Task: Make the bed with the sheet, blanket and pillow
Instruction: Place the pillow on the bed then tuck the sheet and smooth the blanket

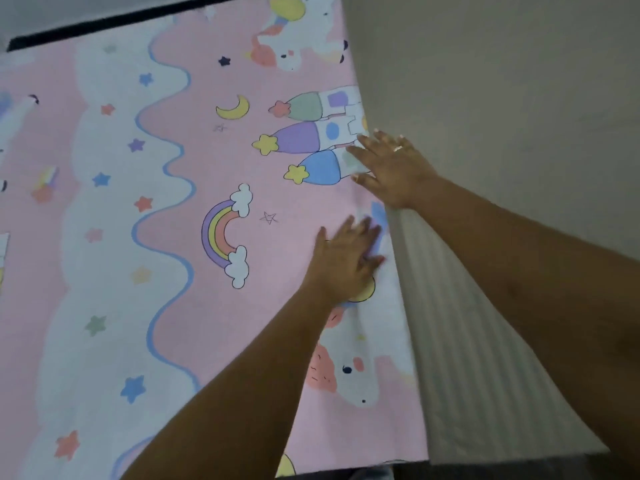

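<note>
Left hand (346,258) and right hand (391,168) — fingers straight, empty, flat on the pink sheet (173,237) near its edge

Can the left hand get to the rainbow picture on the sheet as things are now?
Probably yes. The left hand lies flat on the sheet just beside the rainbow, with only bare fabric between them.
</note>
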